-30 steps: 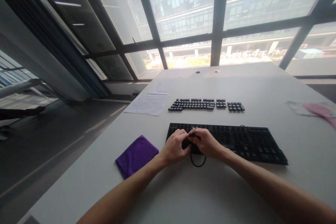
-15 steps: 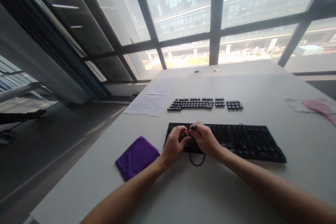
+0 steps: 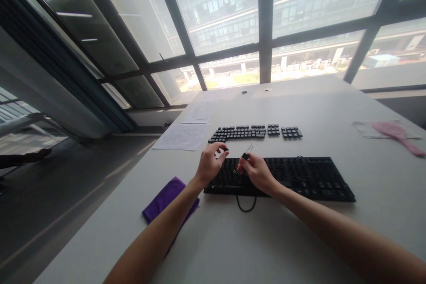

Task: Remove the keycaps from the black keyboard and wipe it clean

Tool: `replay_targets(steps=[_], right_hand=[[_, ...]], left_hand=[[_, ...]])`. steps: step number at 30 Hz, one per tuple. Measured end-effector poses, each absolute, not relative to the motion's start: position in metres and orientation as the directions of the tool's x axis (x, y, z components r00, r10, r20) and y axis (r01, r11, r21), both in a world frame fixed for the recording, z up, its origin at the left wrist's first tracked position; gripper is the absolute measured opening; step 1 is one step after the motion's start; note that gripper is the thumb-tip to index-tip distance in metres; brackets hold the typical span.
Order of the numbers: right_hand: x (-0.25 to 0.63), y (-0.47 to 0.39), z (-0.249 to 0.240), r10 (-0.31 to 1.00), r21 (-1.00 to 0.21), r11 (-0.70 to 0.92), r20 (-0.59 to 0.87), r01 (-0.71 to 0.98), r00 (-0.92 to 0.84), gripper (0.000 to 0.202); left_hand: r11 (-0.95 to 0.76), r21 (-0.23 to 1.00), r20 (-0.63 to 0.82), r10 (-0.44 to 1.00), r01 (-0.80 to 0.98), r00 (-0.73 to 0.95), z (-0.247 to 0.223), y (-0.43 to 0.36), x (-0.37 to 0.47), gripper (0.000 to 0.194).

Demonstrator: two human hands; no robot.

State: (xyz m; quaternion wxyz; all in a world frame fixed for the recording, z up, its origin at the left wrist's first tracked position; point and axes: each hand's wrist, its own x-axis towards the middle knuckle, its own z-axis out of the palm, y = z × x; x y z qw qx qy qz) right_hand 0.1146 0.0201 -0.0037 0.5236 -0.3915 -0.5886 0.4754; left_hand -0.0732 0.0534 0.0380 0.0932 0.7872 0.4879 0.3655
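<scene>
A black keyboard lies on the white desk with most of its keycaps off. My left hand is raised over its far left corner, a small black keycap pinched between thumb and fingers. Over the keyboard's left part, my right hand is closed on a keycap puller with a black handle and thin wire prongs. Beyond the keyboard, loose black keycaps are laid out in keyboard order, in separate groups. My left hand is just in front of their left end.
A folded purple cloth lies left of the keyboard, partly under my left forearm. Printed sheets lie at the desk's left edge. A pink brush-shaped object rests on the right. A cable loop sticks out in front of the keyboard.
My left hand has moved up and left, away from my right hand, carrying a keycap. The right hand stays over the keyboard with the puller. The view has shifted slightly.
</scene>
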Motion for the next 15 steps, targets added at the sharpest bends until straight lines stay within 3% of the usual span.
replay_targets(steps=[6,15], right_hand=[[0.114,0.020,-0.005,0.958,-0.971,0.236,0.239,-0.043,-0.160,0.029],[0.115,0.021,-0.002,0.956,-0.974,0.220,0.225,-0.046,-0.187,0.029]], left_hand=[[-0.547,0.315,0.418,0.814,0.775,0.404,0.019,0.130,-0.076,0.007],[-0.578,0.143,0.360,0.787,0.804,0.502,0.002,0.161,-0.077,0.009]])
